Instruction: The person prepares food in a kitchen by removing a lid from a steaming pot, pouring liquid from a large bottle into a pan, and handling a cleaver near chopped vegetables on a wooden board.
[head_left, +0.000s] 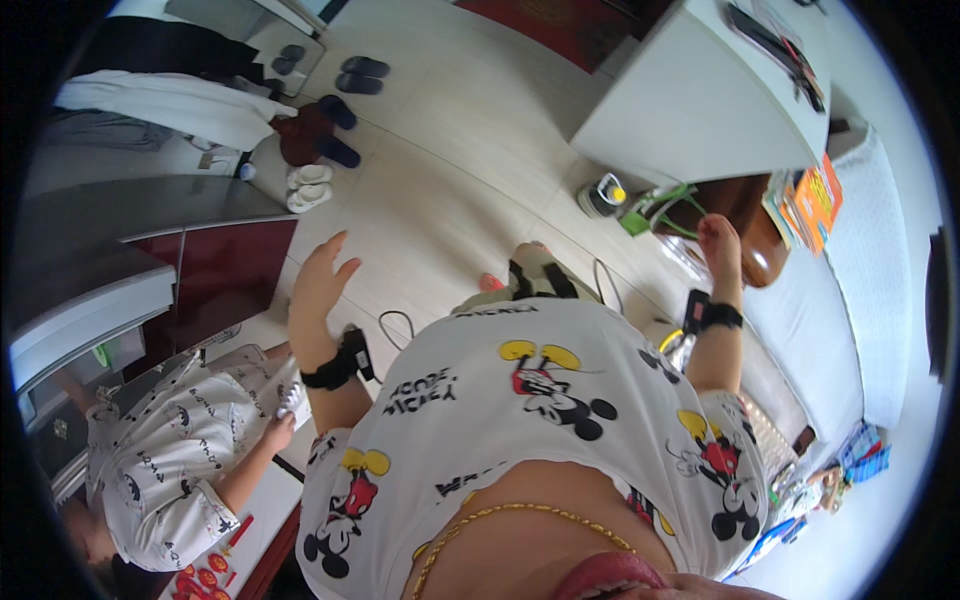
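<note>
My left hand (319, 277) is raised over the tiled floor, its thumb apart from the fingers and nothing in it. On the other side, my right hand (718, 241) has loosely curled fingers. Beside them, in the picture, are the green straps of a bag (652, 214); whether the fingers touch a strap cannot be made out. Each wrist carries a black band with a small device: the left device (358, 354) and the right device (699, 311). Behind my right hand stands a glossy brown wooden piece of furniture (761, 251).
Another person (180, 450) in a printed white shirt is at my left, beside a dark counter (150, 202). Slippers (362, 75) lie ahead. A dark jug with a yellow cap (602, 196) stands by a white cabinet (697, 105). Books (814, 206) are stacked at right.
</note>
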